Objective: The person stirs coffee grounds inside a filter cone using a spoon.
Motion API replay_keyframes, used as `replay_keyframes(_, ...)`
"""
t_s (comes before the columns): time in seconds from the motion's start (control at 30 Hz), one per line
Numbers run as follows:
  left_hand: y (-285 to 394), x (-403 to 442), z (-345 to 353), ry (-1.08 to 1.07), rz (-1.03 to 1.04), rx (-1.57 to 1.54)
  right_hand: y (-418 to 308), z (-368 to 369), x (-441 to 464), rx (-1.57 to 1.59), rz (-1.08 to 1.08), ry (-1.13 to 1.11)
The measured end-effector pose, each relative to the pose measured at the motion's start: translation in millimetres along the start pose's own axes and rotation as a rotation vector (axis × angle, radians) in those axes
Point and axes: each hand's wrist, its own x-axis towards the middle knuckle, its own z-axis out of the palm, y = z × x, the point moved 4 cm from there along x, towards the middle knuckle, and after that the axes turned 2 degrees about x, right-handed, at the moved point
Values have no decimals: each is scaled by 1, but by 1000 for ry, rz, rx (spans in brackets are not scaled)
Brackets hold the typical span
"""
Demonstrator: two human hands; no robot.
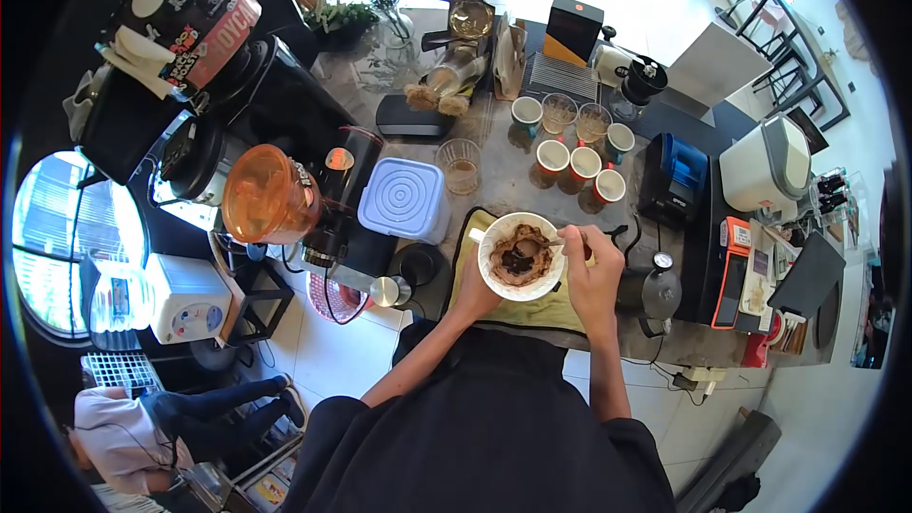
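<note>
My left hand (478, 290) is closed around the lower left side of a white cup (516, 295), which is tilted so that its inside faces me. Dark brown, wet-looking powder or paste coats the cup's inner wall and bottom. My right hand (596, 271) grips the handle of a metal spoon (555, 243), its bowl end inside the cup among the brown stuff. Below the cup, a yellow-green cloth (532, 317) lies on a dark mat at the counter's front edge.
Several cups (583, 163) and glasses (560, 114) stand beyond my hands. A blue-lidded container (402, 192) and a coffee grinder with an orange hopper (269, 195) are left. A glass kettle (661, 290) and black printer (673, 180) are right. Another person (128, 423) is at lower left.
</note>
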Motion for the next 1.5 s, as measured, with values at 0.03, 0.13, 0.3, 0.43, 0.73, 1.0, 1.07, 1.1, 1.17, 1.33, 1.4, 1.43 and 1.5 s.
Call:
replay_keyframes(0.03,-2,0,1,-9,-16,-63,3,1,0,-15,27,-13)
replay_keyframes(0.13,-7,1,5,-29,-56,-182,14,3,-4,17,105,-4)
replay_keyframes(0.3,1,0,1,72,-2,-147,34,0,-15,248,309,4)
replay_keyframes(0.43,8,1,-3,66,25,-101,31,-3,-21,240,257,56)
replay_keyframes(0.73,-11,-4,3,126,-39,-148,26,0,-22,77,140,9)
replay_keyframes(1.0,2,-1,1,88,56,-26,30,-8,-27,182,193,90)
replay_keyframes(1.07,3,-1,1,95,80,-2,27,-5,-25,170,169,87)
replay_keyframes(1.1,2,-1,2,95,57,-47,25,-4,-25,157,145,78)
replay_keyframes(1.17,2,-2,3,106,34,-89,23,-3,-27,142,129,55)
replay_keyframes(1.33,-3,-3,3,108,65,-36,28,-1,-30,144,156,30)
replay_keyframes(1.4,-10,-6,4,73,34,-36,38,-3,-34,341,351,47)
replay_keyframes(1.43,-13,-6,5,47,9,-36,41,-4,-35,341,353,50)
replay_keyframes(1.5,-13,-7,5,57,35,34,49,-6,-36,486,342,89)
